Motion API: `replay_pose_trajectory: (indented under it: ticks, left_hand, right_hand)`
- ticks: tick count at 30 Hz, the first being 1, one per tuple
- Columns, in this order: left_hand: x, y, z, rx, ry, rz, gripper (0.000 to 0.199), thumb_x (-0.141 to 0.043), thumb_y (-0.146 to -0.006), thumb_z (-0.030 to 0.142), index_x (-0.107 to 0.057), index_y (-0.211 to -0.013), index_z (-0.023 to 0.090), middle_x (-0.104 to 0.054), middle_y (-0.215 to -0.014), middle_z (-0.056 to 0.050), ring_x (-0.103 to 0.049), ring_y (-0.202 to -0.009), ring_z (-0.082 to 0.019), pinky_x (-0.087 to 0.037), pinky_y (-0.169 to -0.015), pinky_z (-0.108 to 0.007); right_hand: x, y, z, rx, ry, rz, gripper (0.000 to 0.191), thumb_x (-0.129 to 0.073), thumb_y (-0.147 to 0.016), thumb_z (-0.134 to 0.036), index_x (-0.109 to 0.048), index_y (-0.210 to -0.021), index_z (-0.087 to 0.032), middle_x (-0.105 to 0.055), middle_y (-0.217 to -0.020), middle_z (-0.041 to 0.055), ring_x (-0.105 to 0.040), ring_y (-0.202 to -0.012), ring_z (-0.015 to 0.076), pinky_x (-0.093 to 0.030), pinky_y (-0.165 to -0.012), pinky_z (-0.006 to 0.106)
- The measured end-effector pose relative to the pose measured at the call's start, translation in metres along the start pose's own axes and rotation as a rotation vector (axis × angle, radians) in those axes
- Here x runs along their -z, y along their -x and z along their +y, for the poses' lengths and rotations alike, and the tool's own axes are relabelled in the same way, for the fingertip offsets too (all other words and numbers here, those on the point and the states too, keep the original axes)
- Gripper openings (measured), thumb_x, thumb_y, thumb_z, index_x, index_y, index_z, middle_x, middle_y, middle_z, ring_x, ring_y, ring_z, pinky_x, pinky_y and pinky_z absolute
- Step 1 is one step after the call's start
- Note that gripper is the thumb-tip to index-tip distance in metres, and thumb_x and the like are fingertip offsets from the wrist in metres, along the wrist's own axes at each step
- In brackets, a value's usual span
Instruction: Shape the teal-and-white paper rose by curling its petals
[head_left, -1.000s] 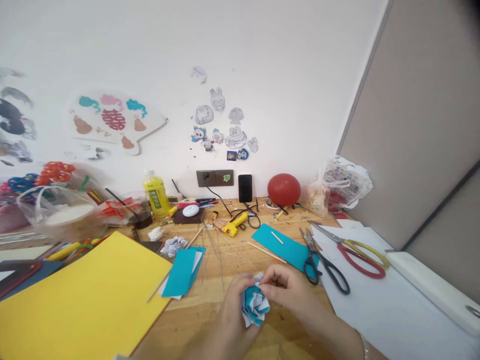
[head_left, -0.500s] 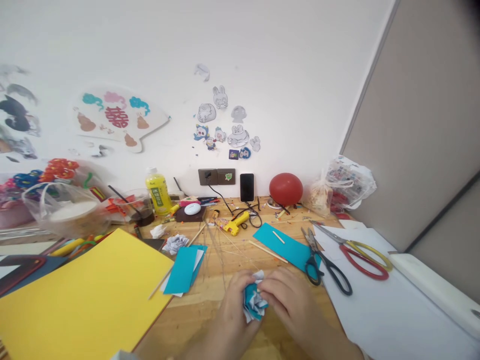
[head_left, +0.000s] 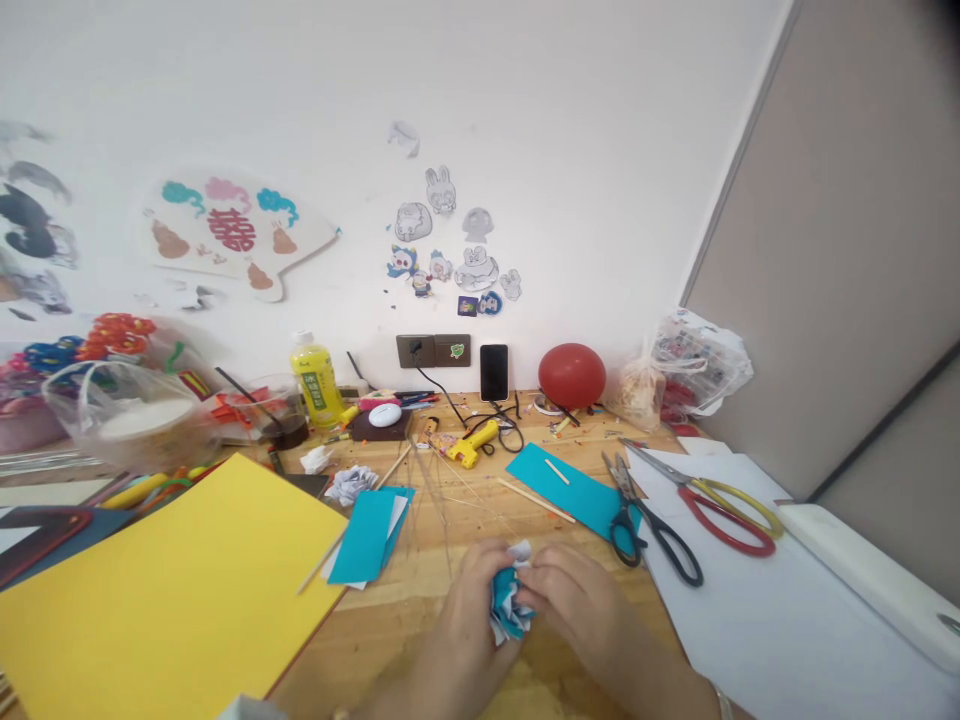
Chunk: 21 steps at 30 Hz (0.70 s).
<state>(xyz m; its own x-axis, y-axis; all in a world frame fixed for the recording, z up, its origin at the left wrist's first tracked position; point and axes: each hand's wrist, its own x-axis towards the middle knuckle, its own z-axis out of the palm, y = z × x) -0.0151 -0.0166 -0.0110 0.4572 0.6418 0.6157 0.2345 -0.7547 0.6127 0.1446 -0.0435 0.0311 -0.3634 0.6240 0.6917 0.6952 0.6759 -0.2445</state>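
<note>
Large yellow rectangular paper sheet (head_left: 172, 580) lay left of the fingers (head_left: 489, 557). Left hand (head_left: 466, 612) curled around the side of a crumpled, layered teal-and-white paper flower (head_left: 510, 608); right hand (head_left: 579, 597) pinched its edge. Flower sat between both hands' fingers. Beyond them, slightly right: short, pale, straight stick (head_left: 556, 471).

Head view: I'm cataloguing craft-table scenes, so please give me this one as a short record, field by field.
left hand: holding a blue-and-white paper flower
right hand: closed at the right side of the same flower
left of hands: yellow sheet, blue paper pieces
right of hands: black-handled scissors, partly over a blue strip; red-and-yellow-handled scissors on white paper
toward wall: yellow glue gun, upright phone, red balloon
</note>
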Motion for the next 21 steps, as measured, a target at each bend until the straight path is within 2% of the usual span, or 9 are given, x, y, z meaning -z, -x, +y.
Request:
replay_pose_trajectory:
  ticks: [6,10,21]
  left_hand:
    - [0.000,-0.002,0.001,-0.001,0.008,-0.004,0.058,-0.048,-0.069,-0.002,-0.033,-0.118,0.025,-0.046,-0.110,-0.009,-0.050,-0.105,-0.022,-0.045,-0.088,-0.037]
    - [0.000,-0.002,0.002,-0.010,-0.001,0.010,0.059,-0.048,-0.069,-0.002,-0.033,-0.118,0.025,-0.046,-0.111,-0.009,-0.049,-0.106,-0.022,-0.045,-0.088,-0.038]
    - [0.000,0.000,0.001,-0.002,0.015,-0.005,0.060,-0.048,-0.069,-0.002,-0.030,-0.119,0.026,-0.044,-0.112,-0.009,-0.048,-0.107,-0.023,-0.045,-0.089,-0.040]
  right_hand:
    - [-0.002,-0.004,-0.002,-0.142,-0.092,0.032,0.033,-0.038,-0.093,-0.033,-0.057,-0.069,-0.020,-0.060,-0.061,0.0013,-0.058,-0.056,0.0141,-0.045,-0.050,0.024]
    - [-0.002,-0.003,-0.003,-0.203,-0.172,0.030,0.027,-0.042,-0.091,-0.030,-0.057,-0.071,-0.019,-0.063,-0.065,0.0009,-0.060,-0.060,0.0136,-0.045,-0.053,0.023]
    - [0.001,-0.005,-0.010,-0.235,0.074,0.041,0.043,-0.028,-0.095,-0.038,-0.057,-0.068,-0.020,-0.064,-0.058,0.0011,-0.060,-0.052,0.0155,-0.040,-0.048,0.025]
